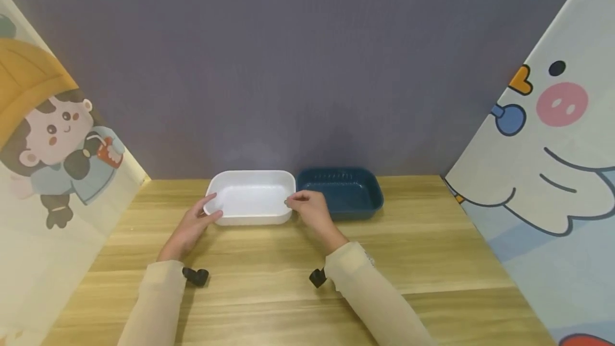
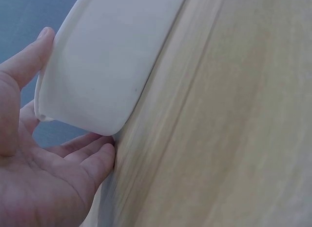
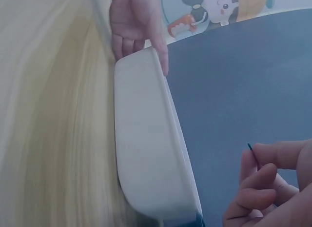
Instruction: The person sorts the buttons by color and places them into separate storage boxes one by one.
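Note:
A white rectangular tray point(image 1: 253, 220) sits on the wooden table, left of a dark blue tray point(image 1: 354, 213). My left hand point(image 1: 191, 223) holds the white tray's left end, its thumb at the rim and its other fingers round the end wall, as the left wrist view shows. Above the white tray's right end, my right hand point(image 1: 312, 211) pinches a small thin thing point(image 3: 250, 147) between thumb and forefinger. Its tip looks green; the fingers hide most of it, and I cannot tell its kind.
The wooden table point(image 1: 259, 292) ends at a grey back panel point(image 1: 288, 68). Cartoon-printed panels point(image 1: 552, 164) stand on both sides. A black wrist mount point(image 1: 196, 276) sits on each forearm, by the pale sleeves point(image 1: 156, 298).

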Demonstrator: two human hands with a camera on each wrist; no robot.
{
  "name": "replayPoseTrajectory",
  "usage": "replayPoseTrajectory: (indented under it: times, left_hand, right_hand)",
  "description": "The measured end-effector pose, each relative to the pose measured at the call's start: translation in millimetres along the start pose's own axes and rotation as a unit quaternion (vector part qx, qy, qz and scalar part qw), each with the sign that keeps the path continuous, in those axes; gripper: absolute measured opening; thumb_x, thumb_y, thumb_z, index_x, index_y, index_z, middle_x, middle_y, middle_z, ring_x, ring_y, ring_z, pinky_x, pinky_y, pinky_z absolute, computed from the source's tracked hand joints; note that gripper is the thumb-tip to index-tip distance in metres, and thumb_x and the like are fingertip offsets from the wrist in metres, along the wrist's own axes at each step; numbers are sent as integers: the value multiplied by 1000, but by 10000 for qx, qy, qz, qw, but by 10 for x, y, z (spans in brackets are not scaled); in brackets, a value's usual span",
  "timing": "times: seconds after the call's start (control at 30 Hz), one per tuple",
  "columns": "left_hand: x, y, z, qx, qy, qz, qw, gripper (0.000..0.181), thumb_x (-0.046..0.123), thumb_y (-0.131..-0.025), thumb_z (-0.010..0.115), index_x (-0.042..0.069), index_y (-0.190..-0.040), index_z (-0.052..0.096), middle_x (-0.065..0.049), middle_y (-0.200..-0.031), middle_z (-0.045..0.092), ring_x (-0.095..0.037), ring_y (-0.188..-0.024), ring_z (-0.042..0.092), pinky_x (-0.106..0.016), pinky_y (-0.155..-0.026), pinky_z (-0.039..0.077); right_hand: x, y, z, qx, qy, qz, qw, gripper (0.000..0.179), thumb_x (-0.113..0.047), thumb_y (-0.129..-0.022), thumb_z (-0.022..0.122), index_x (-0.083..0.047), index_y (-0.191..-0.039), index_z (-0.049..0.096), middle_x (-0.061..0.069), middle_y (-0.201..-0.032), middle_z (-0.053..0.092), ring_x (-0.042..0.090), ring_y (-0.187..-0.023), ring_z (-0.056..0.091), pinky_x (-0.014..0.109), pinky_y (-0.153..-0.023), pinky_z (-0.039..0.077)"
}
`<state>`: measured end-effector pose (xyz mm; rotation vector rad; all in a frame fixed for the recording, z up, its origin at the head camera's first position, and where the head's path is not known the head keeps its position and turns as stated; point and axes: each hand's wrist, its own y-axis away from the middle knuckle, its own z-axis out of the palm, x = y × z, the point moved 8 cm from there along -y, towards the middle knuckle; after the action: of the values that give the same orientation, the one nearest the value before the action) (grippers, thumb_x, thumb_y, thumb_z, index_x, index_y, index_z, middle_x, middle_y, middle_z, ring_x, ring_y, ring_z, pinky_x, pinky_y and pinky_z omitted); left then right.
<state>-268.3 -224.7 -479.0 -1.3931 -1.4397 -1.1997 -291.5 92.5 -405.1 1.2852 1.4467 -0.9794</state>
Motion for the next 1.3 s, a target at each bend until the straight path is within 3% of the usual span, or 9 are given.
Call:
replayPoseTrajectory:
  times: [0.3, 0.57, 0.8, 1.1, 1.3]
  left_hand:
    - [40, 41, 2, 38, 68, 30, 10000, 75, 27, -100, 66, 8, -160, 25, -25, -164, 15, -48, -139, 33, -60, -114, 26]
    - [-13, 1, -16, 97, 63, 101, 9999, 75, 30, -99, 67, 10, -159, 27, -22, -165, 15, -46, -138, 34, -58, -114, 26]
    - [3, -4, -3, 128, 86, 111, 9998, 74, 24, -100, 66, 8, -159, 26, -26, -163, 18, -49, -139, 34, -59, -114, 27]
    - [-19, 18, 29, 86, 83, 43, 9999, 75, 27, -100, 66, 9, -160, 25, -28, -161, 21, -46, -137, 38, -56, -113, 30]
    - [-1, 5, -1, 9, 7, 17, 10000, 78, 32, -99, 67, 14, -161, 23, -28, -162, 19, -47, -137, 36, -59, -112, 30]
  right_hand:
    - [-78, -104, 199, 208, 357, -52, 9991, 10, -14, -87, 76, -5, -88, 78, 3, -86, 73, 17, -84, 62, 32, -74, 52]
    - [-9, -164, 227, 332, 533, 24, 9980, 8, -14, -87, 76, -5, -87, 78, 3, -85, 74, 19, -84, 63, 33, -75, 53]
    - [27, -168, 232, 361, 559, 96, 9977, 8, -13, -89, 76, -5, -89, 78, 5, -88, 74, 21, -87, 65, 33, -76, 54]
    - [147, -101, 92, 420, 263, 251, 9985, 16, -9, -88, 75, 1, -100, 76, 10, -88, 73, 25, -80, 67, 27, -65, 52]
    - [255, -1, -112, 430, 119, 321, 9985, 16, -7, -88, 75, 3, -100, 76, 8, -85, 73, 36, -83, 68, 35, -67, 55]
